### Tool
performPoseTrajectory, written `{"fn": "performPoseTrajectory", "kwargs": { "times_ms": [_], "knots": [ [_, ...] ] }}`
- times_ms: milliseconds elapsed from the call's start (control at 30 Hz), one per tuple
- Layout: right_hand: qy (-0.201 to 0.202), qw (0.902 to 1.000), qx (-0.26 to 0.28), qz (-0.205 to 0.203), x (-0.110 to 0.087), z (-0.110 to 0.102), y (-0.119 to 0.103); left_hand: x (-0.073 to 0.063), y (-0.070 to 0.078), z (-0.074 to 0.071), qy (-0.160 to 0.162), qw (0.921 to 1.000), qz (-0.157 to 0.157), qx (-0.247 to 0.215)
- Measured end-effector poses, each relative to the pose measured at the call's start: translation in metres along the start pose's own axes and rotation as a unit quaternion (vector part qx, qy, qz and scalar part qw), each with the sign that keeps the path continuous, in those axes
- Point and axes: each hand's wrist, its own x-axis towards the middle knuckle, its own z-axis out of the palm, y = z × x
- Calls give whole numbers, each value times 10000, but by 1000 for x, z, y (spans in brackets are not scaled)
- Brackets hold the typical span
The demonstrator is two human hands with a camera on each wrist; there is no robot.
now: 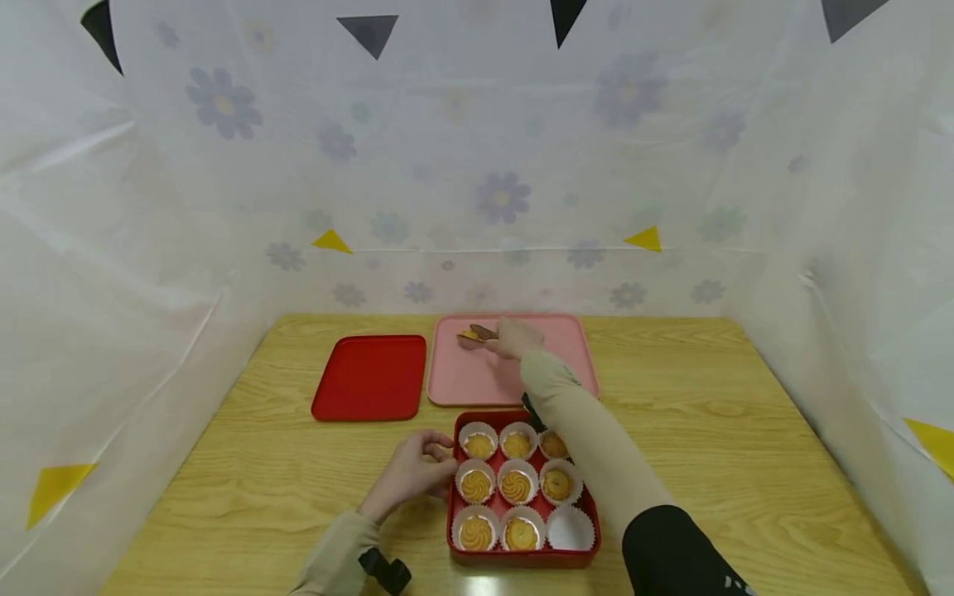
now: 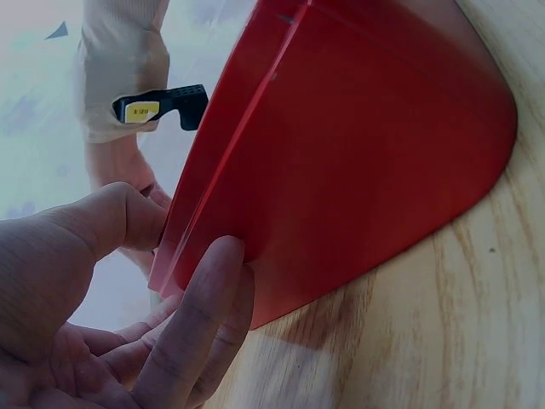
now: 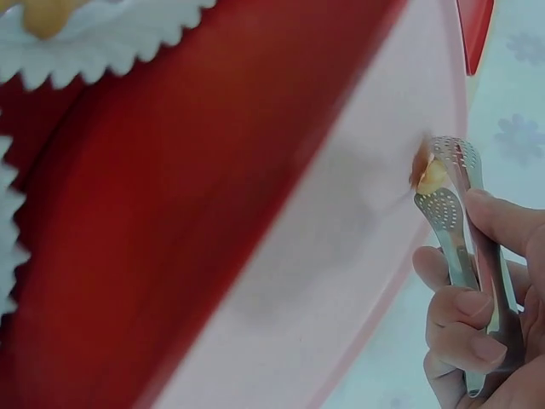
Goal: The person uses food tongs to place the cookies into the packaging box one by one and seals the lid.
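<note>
My right hand (image 1: 519,338) reaches over the pink tray (image 1: 477,389) and grips metal tongs (image 3: 485,264) with perforated ends. Between the tong tips is a small golden cookie (image 3: 432,176) with a brownish part. My left hand (image 1: 419,470) is at the left side of a red box (image 2: 358,162), its thumb at the rim and fingers against the outer wall. Inside the box stand white paper cups in rows, most with a golden cookie (image 1: 475,486). The front right paper cup (image 1: 570,528) holds nothing. My right forearm partly covers the box's far right corner.
A flat red tray (image 1: 368,378), or lid, lies left of the pink tray. Both are on the wooden table (image 1: 671,389) behind the box. White sheeting with flower prints (image 1: 503,197) hangs around the back and sides.
</note>
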Motion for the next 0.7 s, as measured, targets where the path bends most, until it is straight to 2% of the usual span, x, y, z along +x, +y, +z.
{"fn": "performPoseTrajectory", "kwargs": {
  "times_ms": [367, 700],
  "knots": [
    [-58, 9998, 15, -171, -12, -11, 10, 1, 0, -2, 46, 10000, -7, 50],
    [67, 9990, -289, -345, -14, -11, 22, 2, -1, -3, 81, 9998, 92, 127]
  ]
}}
